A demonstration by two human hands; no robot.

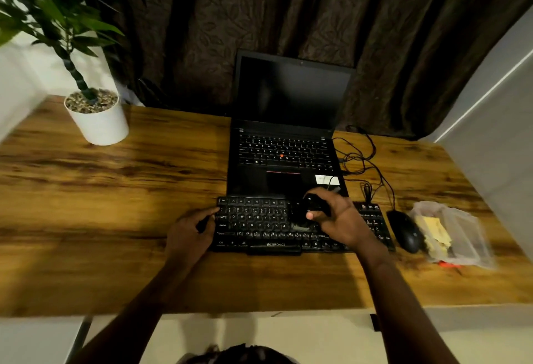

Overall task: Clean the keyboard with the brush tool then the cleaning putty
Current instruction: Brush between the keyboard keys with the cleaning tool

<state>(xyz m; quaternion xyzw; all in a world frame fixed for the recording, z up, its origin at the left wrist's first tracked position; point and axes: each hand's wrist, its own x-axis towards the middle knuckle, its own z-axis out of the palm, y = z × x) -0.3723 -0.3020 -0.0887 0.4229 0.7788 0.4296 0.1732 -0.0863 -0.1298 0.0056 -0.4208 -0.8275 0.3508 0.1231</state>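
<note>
Curtain [288, 2] (dark, leaf-patterned) hangs behind wooden desk [115, 190] holding keyboard [259, 219].

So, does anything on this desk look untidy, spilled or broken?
Nothing looks spilled or broken. The thin black cables right of the laptop lie in a loose tangle, and a crumpled plastic bag sits beside the mouse.
</note>
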